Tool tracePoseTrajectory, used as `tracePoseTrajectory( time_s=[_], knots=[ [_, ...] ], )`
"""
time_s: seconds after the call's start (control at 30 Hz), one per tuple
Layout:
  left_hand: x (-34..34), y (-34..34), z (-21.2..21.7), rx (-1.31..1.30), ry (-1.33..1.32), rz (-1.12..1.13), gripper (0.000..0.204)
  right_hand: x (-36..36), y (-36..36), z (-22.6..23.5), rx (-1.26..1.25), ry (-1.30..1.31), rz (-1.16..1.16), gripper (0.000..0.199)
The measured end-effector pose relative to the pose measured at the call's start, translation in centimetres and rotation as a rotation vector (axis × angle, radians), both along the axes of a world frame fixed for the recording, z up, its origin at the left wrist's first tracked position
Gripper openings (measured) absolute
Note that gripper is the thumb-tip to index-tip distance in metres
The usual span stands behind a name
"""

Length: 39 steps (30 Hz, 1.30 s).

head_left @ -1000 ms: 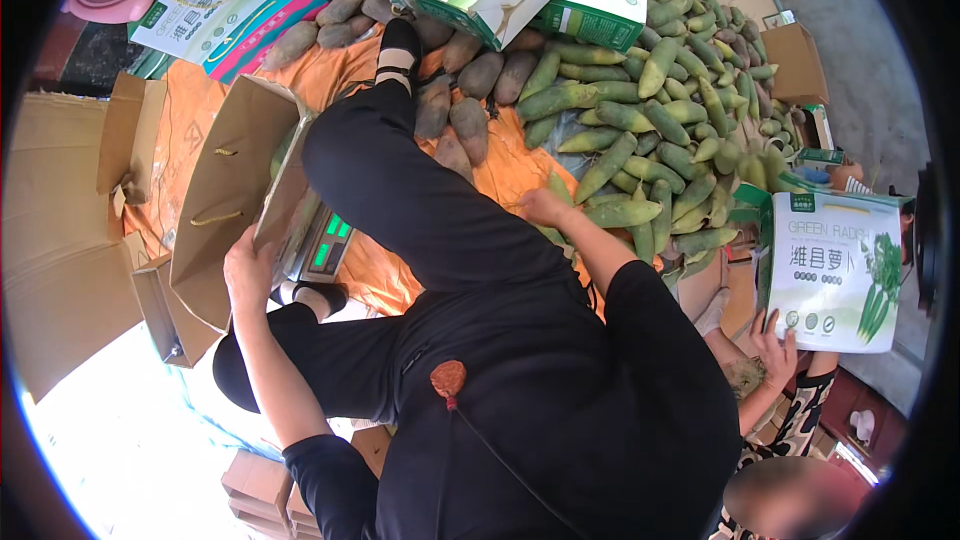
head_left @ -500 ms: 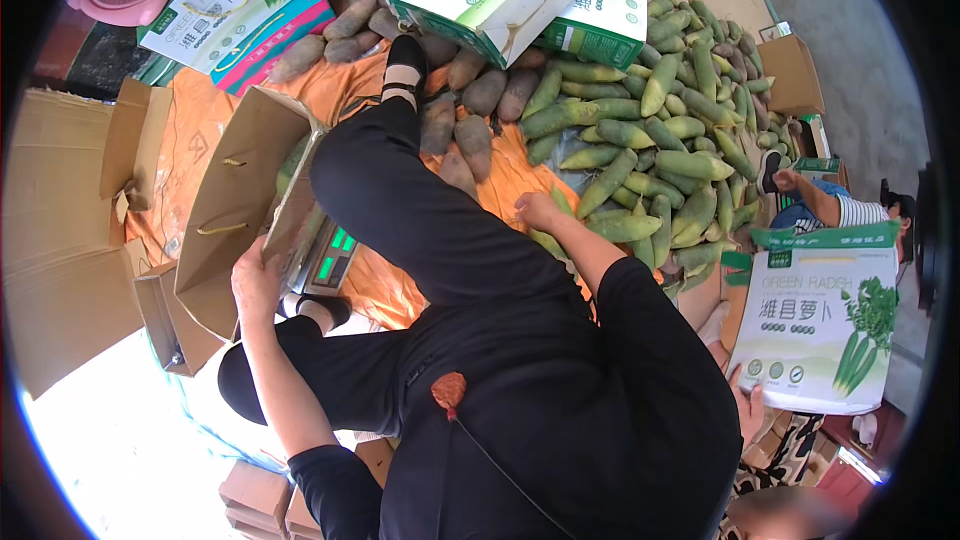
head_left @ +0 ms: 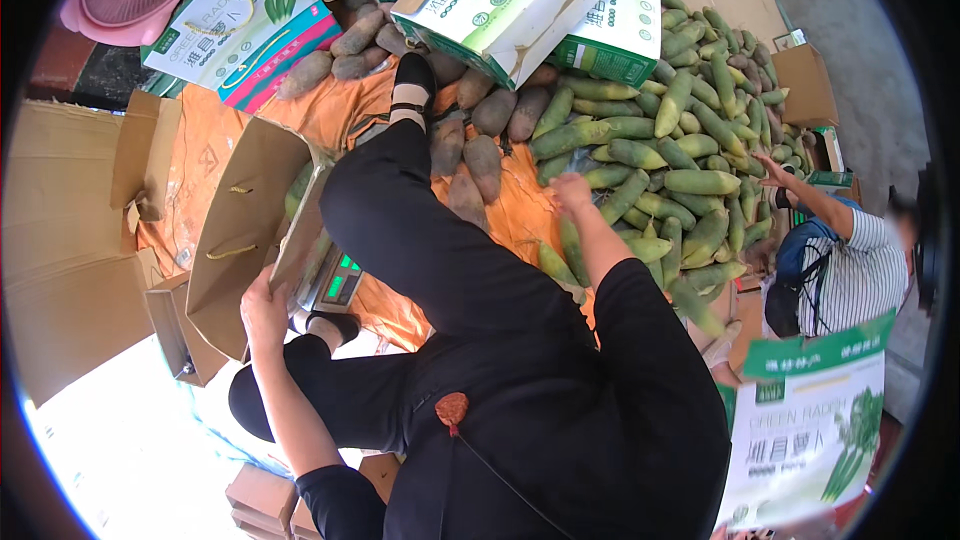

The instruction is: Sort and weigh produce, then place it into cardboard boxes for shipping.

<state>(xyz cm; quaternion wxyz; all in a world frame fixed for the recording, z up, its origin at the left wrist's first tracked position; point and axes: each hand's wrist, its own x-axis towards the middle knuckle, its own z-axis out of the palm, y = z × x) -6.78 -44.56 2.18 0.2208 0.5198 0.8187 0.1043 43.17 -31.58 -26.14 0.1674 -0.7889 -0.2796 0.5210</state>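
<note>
My left hand (head_left: pixel 263 312) grips the open box's (head_left: pixel 245 205) edge, seemingly to steady it beside the scale (head_left: pixel 340 285), while my right hand (head_left: pixel 572 196), its grasp unclear, is beside the heaped radishes (head_left: pixel 702 182).

I'm in what looks like a produce-packing spot: long green radishes (head_left: pixel 698 182) heap up beyond and right of the right hand (head_left: pixel 572 193), white-and-green cartons (head_left: pixel 505 5) lie ahead of it, a lit scale (head_left: pixel 338 286) sits just beside the left hand (head_left: pixel 263 316), and brown cardboard (head_left: pixel 62 240) stands to that hand's left
</note>
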Motion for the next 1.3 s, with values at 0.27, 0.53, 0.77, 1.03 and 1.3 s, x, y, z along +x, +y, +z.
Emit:
tracePoseTrajectory(
  time_s=[0.27, 0.53, 0.77, 1.03, 1.3],
  knots=[
    [0.4, 0.5, 0.5, 0.002, -0.038, 0.058, 0.032, -0.6, 7.9, 2.4, -0.014, 0.167, -0.728, 0.058],
    [0.1, 0.5, 0.7, -0.047, -0.088, 0.092, 0.034, -0.9, 10.6, 1.5, -0.036, 0.096, -0.829, 0.066],
    [0.0, 0.6, 0.3, 0.0, 0.064, -0.05, 0.028, 0.2, 6.8, -0.4, 0.072, 0.184, -0.638, 0.061],
    [-0.8, 0.2, 0.0, -0.049, 0.018, -0.057, 0.03, -4.1, 1.9, 7.9, 0.344, 0.242, -0.122, 0.067],
    [-0.7, -0.7, -0.1, 0.002, 0.074, -0.088, 0.033, -14.4, 7.7, 28.6, 0.838, 0.508, 0.444, 0.072]
  ],
)
